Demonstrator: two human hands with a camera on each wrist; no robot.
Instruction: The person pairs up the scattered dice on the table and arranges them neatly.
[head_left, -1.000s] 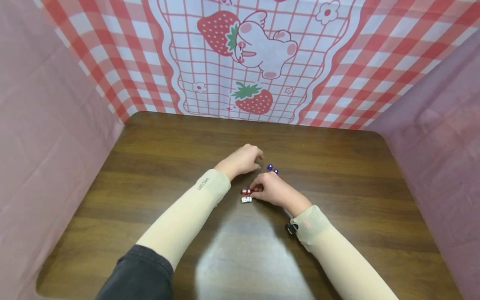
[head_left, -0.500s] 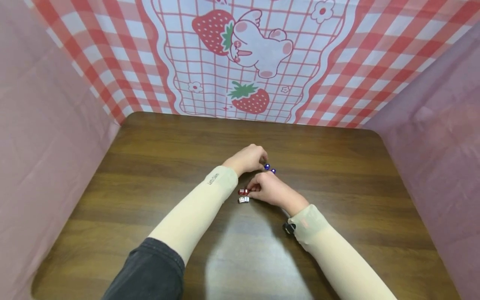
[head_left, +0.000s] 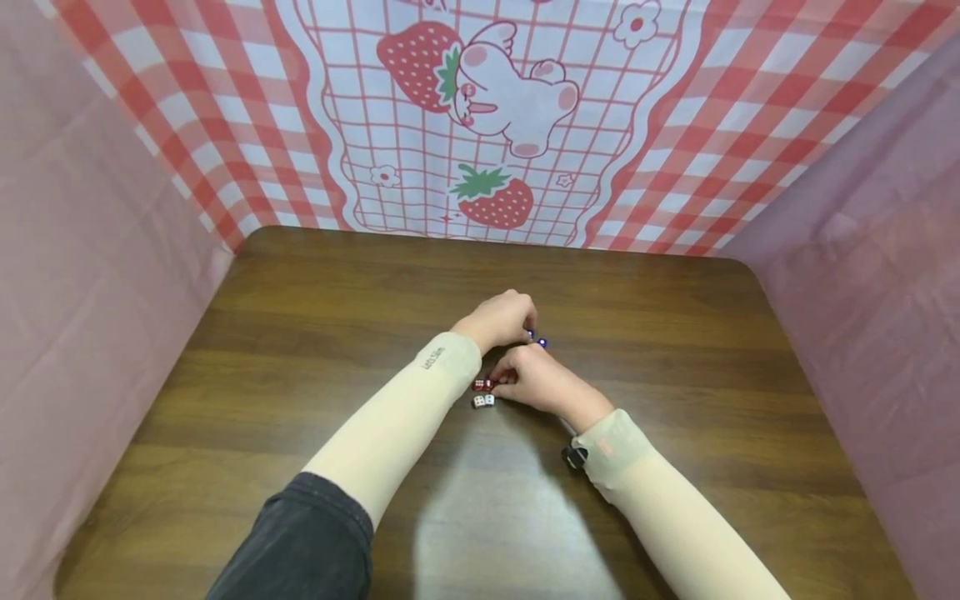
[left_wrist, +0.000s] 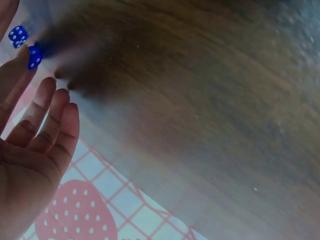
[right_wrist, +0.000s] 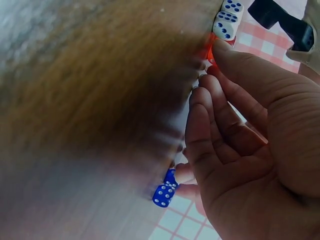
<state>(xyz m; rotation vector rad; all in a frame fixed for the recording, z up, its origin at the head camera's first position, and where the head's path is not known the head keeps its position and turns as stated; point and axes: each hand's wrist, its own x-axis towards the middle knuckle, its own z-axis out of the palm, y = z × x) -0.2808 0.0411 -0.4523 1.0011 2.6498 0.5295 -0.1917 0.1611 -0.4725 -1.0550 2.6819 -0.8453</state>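
Observation:
Two blue dice with white pips lie near each other at mid-table. My left hand pinches the farther blue die between thumb and finger; its other fingers are spread loosely in the left wrist view. The second blue die sits just beside it. Nearer to me, two red dice stand side by side. My right hand pinches the right-hand red die, which the thumb partly hides. Two white dice with dark pips sit together just in front of the red pair.
The brown wooden table has rounded corners. Behind it hangs a red-checked cloth with strawberries, and pink cloth covers both sides. A black strap buckle sits at my right wrist.
My left hand has moved right to the blue dice and taken hold of the farther one. The right hand stays at the red die. The whole head view has shifted slightly.

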